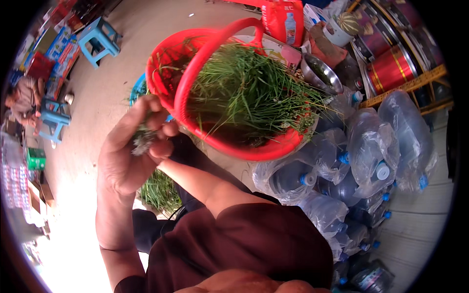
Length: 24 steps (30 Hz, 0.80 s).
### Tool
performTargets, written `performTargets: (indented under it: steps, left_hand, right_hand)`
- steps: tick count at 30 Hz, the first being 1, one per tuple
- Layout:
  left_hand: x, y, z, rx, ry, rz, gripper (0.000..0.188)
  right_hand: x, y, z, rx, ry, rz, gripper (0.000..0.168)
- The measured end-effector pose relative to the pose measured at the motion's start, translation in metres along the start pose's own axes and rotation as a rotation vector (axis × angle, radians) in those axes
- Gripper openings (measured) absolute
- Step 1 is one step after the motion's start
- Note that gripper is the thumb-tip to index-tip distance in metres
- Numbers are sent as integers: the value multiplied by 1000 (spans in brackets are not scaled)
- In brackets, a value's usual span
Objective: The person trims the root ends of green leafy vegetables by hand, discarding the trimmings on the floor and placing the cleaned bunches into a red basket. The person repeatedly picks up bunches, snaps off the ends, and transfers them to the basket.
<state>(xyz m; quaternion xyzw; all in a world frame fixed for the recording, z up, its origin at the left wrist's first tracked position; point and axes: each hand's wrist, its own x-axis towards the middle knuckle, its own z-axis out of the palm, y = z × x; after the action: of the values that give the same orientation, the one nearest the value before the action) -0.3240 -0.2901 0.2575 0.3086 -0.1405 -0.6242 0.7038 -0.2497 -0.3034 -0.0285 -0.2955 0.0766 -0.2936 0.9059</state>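
My left hand (122, 157) is raised, fingers curled around a small bunch of greens with pale, fuzzy flower heads (143, 140). Close against it is my right hand (162, 148), mostly hidden behind the left, so its grip does not show clearly. Just beyond both hands stands a red plastic basket (263, 154) with an arched handle (198, 62). Long green grass-like stalks (245, 80) heap up inside it, some hanging over the right rim. More green stalks (160, 190) lie low beside my legs, below the hands.
Large plastic bottles (370, 146) in clear bags crowd the right side. A metal bowl (329, 78) and a red bag (282, 23) stand behind the basket. Blue stools (99, 40) are at far left, near a seated person (25, 100). Part of a blue container (138, 88) shows behind the basket.
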Motion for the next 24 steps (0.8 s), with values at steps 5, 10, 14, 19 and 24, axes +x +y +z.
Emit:
performTargets:
  steps: [5,10,14,19,24]
  left_hand:
    - [75,-30,65,198,-65,-213,20]
    - [161,-69,123,227,-74,-367,14]
    - [256,-104,172,148,-392,-457,29]
    - [296,-109,213,350,-534,-380,45]
    - [283,-80,198,484,-123,-89,58]
  right_hand:
    - [-8,7,-26,86,-31,95,19]
    - [-5,19,-50,155,-46,145,16]
    - [-1,25,-39,62,-23,145,17]
    - [-10,15,-31,108,-46,132,16]
    - [-6,15,-44,20,-138,221,21]
